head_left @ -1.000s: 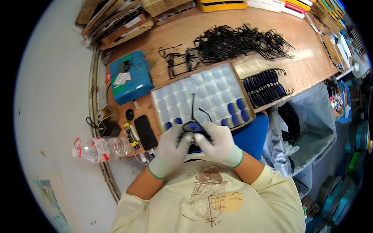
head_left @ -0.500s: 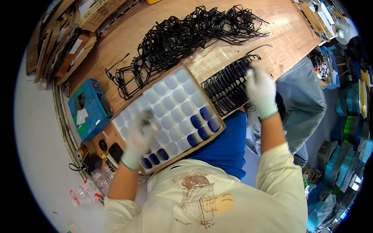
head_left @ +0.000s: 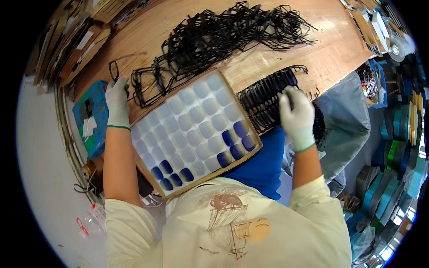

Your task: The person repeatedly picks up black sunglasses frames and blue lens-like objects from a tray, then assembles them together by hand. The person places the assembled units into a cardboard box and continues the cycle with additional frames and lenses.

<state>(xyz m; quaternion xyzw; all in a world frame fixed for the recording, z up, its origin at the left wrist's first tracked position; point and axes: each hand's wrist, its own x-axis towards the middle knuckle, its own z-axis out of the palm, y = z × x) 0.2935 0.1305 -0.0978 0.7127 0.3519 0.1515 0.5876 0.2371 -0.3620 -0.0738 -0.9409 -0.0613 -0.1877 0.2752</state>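
Observation:
My left hand [head_left: 117,100], in a white glove with a green cuff, reaches up past the tray's left side. It is closed on a black eyeglass frame [head_left: 114,71], whose thin temple points right. My right hand [head_left: 298,114], gloved alike, has its fingers curled at the right end of a tight row of black eyeglass frames [head_left: 266,96]; what they grip, if anything, is hidden. Between my hands lies a shallow cardboard tray [head_left: 213,175] of lenses in rows. Most are pale grey; several dark blue lenses [head_left: 186,174] sit near its front corners.
A tangled heap of black eyeglass frames [head_left: 210,40] spreads across the wooden table [head_left: 344,27] behind the tray. Left of my left forearm stand a blue-green box [head_left: 89,111] and a tape roll [head_left: 91,169]. Folded cardboard [head_left: 71,49] leans at far left; grey sheeting [head_left: 346,120] hangs right.
My left hand has moved from over the tray up and left, and now holds an eyeglass frame. My right hand has come down toward me along the row's right end.

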